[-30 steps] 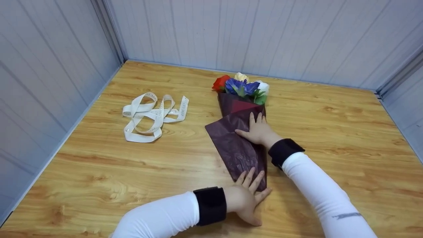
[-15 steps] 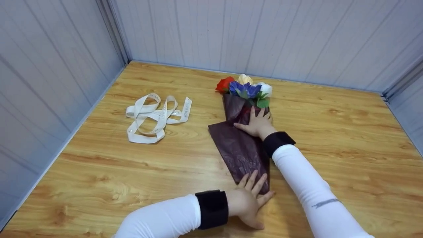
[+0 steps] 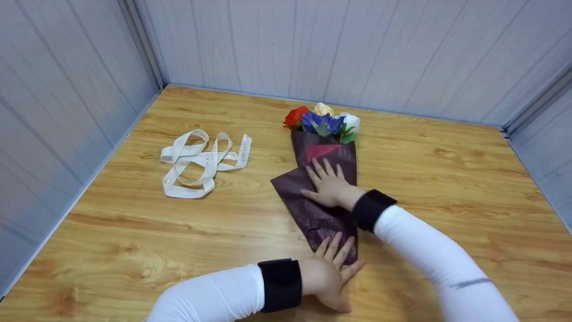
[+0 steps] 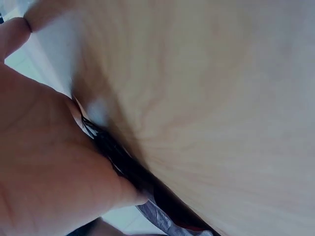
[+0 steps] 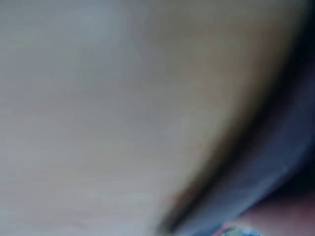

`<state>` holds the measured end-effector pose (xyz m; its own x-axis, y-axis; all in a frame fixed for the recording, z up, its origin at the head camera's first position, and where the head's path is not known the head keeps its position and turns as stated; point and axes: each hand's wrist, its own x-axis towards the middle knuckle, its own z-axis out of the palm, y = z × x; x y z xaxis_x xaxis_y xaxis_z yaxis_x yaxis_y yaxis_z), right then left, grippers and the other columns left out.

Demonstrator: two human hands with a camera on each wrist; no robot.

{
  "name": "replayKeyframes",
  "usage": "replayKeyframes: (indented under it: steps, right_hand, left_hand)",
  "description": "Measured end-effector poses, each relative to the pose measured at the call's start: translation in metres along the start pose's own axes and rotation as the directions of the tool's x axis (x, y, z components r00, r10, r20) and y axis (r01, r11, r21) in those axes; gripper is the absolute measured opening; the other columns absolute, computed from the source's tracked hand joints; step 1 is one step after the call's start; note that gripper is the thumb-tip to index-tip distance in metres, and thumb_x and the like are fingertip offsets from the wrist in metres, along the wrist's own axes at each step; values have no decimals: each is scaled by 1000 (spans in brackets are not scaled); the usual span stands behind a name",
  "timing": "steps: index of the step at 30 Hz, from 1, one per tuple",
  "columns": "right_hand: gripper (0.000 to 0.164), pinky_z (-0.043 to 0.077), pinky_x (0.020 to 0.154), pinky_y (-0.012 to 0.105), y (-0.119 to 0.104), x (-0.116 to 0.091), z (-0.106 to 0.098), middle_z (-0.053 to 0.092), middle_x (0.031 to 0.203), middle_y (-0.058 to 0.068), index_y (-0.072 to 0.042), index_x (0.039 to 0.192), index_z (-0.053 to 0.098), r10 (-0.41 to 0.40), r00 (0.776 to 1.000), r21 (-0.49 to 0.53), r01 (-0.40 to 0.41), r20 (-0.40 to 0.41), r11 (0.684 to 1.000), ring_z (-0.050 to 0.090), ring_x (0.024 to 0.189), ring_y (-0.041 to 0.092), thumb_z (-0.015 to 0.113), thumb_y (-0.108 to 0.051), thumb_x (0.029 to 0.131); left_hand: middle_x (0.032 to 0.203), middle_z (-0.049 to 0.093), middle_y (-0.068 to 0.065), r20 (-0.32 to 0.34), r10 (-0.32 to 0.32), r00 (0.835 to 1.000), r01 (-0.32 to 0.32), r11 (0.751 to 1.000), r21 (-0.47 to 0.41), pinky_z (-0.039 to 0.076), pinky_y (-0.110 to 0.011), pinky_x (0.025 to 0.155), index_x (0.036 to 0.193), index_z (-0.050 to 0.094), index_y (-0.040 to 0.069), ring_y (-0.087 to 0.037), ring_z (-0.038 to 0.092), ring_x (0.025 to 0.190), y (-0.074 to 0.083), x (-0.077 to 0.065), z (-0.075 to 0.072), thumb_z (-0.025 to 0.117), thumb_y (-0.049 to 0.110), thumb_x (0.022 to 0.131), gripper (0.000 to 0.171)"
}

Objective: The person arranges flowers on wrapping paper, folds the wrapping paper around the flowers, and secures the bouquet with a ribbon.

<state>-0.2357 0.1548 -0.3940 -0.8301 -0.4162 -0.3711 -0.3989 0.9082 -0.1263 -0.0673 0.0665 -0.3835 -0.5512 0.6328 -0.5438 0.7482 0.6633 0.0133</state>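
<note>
A bouquet of artificial flowers (image 3: 322, 123), red, cream, blue and white, lies wrapped in dark maroon paper (image 3: 290, 188). A pinkish-red patch (image 3: 319, 151) shows near the top of the wrap. My right hand (image 3: 330, 188) lies with spread fingers on the middle of the paper. At the narrow lower end, my left hand (image 3: 328, 275) rests with straight, spread fingers over the paper. In the left wrist view the paper's dark edge (image 4: 162, 201) runs along beneath the left hand (image 4: 54, 162). The right wrist view is blurred, with the paper (image 5: 256, 167) at its right.
A loosely looped white printed ribbon (image 3: 190, 192) lies on the wooden table (image 3: 134, 250) to the left of the bouquet. Pale panel walls (image 3: 250, 49) stand behind the table and at both sides.
My right hand moved up the wrap toward the flowers, then back down and left to the middle of the paper. My left hand stayed at the lower end.
</note>
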Motion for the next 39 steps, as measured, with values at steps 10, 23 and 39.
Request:
replayKeyframes:
  steps: [10,23,39]
  right_hand:
    - [72,-7,111,62,-4,51,-19,-9,160,1,-22,153,0,-12,994,-54,18,104,998,-13,145,31,26,-60,97]
    - [61,2,113,59,7,-17,5,8,159,14,-11,151,20,-287,954,49,291,-84,955,4,146,34,34,-43,102]
    - [53,-12,113,19,25,-126,69,21,155,20,-2,148,27,-528,815,78,558,-241,826,17,142,39,42,-21,101]
  left_hand:
    - [158,-19,-4,0,-38,999,38,998,49,5,-42,118,147,-9,44,-30,-14,145,3,-2,2,41,79,80,91]
    - [158,-17,-1,10,-57,998,56,997,51,5,-40,117,147,-8,46,-28,-12,146,1,-6,1,37,81,79,89]
    - [160,0,2,68,-49,997,47,998,29,0,-42,117,148,6,45,-27,-7,146,1,-1,2,36,78,82,80]
